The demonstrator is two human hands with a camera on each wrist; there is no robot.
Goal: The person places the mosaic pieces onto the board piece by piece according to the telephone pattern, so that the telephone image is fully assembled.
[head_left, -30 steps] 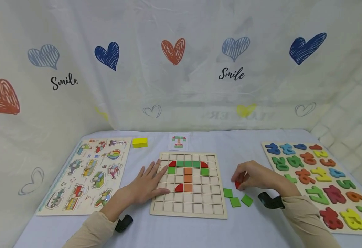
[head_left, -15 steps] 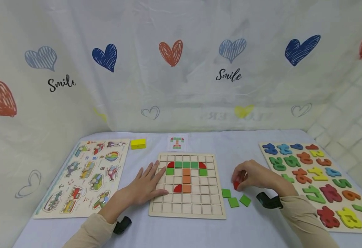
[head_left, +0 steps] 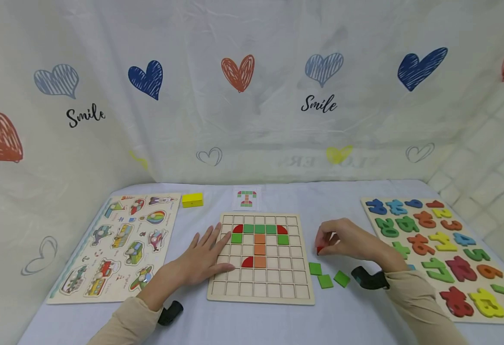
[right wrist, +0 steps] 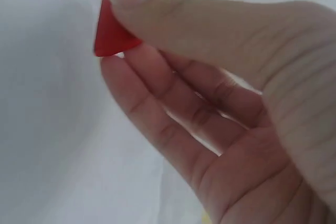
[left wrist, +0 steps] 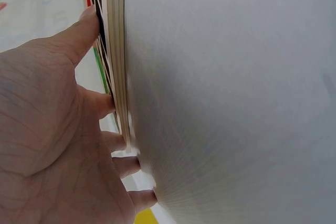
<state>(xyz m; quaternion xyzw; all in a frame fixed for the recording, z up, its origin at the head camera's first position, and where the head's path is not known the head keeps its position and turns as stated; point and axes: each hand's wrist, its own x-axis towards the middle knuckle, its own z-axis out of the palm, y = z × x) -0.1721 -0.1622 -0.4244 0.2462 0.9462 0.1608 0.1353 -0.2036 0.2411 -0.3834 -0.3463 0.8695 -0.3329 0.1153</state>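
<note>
My right hand [head_left: 346, 239] pinches a red quarter-round tile [right wrist: 111, 31] between thumb and fingers, over the cloth just right of the wooden grid board [head_left: 239, 291]. The fingers cover part of the tile. Spread flat, my left hand [head_left: 204, 256] rests on the board's left edge; in the left wrist view its fingertips [left wrist: 106, 104] lie along that edge. On the board, red, green and orange tiles form a T-like figure, with a red quarter-round tile [head_left: 247, 262] beside the lowest orange tile [head_left: 259, 262]. Several loose green tiles [head_left: 326, 281] lie at the board's right side.
A pattern card [head_left: 246, 198] lies behind the board, with a yellow block [head_left: 192, 200] to its left. A picture puzzle board [head_left: 105, 258] lies at the left and a number puzzle board [head_left: 424, 268] at the right. Behind the table hangs a white curtain [head_left: 269, 129] printed with hearts.
My right hand has moved left and slightly away from me, carrying the red tile nearer the board. My left hand stays on the board's edge.
</note>
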